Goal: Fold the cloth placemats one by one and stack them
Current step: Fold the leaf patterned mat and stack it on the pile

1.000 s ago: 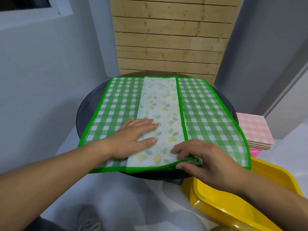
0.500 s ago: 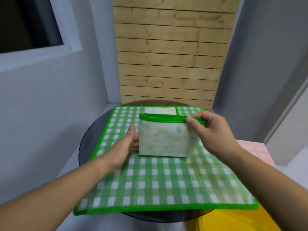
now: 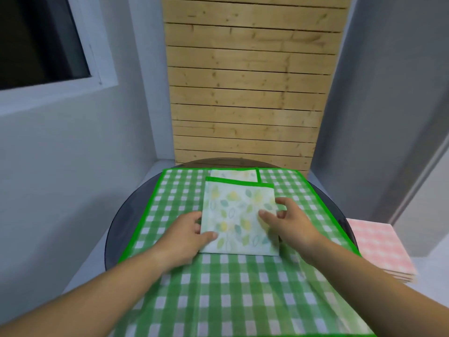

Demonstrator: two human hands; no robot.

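Folded leaf-print cloth placemat with green trim (image 3: 239, 215): at the centre of the round dark glass counter (image 3: 126, 215), on a spread green-checked cloth placemat (image 3: 243, 288). The latter hides most of the counter and is cut off below. Left hand (image 3: 187, 235): fingers and thumb pinch the folded mat's near-left corner. Right hand (image 3: 289, 224): spread fingers touch its right edge. Stack of pink checked cloths (image 3: 379, 246): beyond the counter's right edge. Pale wooden slat panel (image 3: 247, 93): behind.

The leaf mat (image 3: 239, 220), a long strip a second ago, now lies folded in half, flat on the check mat (image 3: 218, 288); the right hand (image 3: 289, 224) has released the green hem and rests fingertips on top, while the left hand (image 3: 187, 237) has shifted to hold the near left corner
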